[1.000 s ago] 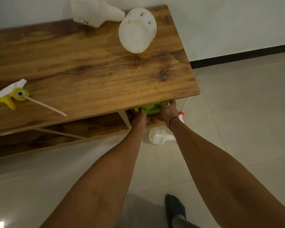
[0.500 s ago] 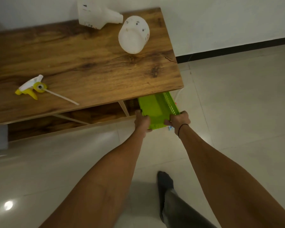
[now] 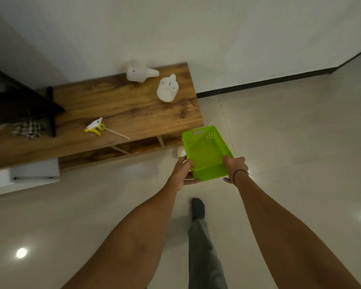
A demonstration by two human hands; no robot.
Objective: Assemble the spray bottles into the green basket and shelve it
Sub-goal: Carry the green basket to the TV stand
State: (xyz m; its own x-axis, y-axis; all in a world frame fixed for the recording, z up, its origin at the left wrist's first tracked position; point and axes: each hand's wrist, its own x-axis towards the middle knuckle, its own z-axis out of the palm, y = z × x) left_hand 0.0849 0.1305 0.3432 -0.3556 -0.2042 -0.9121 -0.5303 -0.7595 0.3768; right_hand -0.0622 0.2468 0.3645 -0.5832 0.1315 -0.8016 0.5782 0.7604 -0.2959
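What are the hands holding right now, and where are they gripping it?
Both hands, left and right, hold the empty green plastic basket by its near end's corners.

A white bottle (image 3: 181,152) on the floor just past the left hand (image 3: 182,171) is mostly hidden behind the green basket (image 3: 206,153); both bottles on the table (image 3: 123,107) are blurry.

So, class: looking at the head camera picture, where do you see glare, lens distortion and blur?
Head view: glare shows as bright ceiling-light spots on the glossy floor; wide-angle distortion bends the baseboard and tilts the wooden table; the two white bottles look soft and slightly blurred, while the green basket stays fairly crisp.
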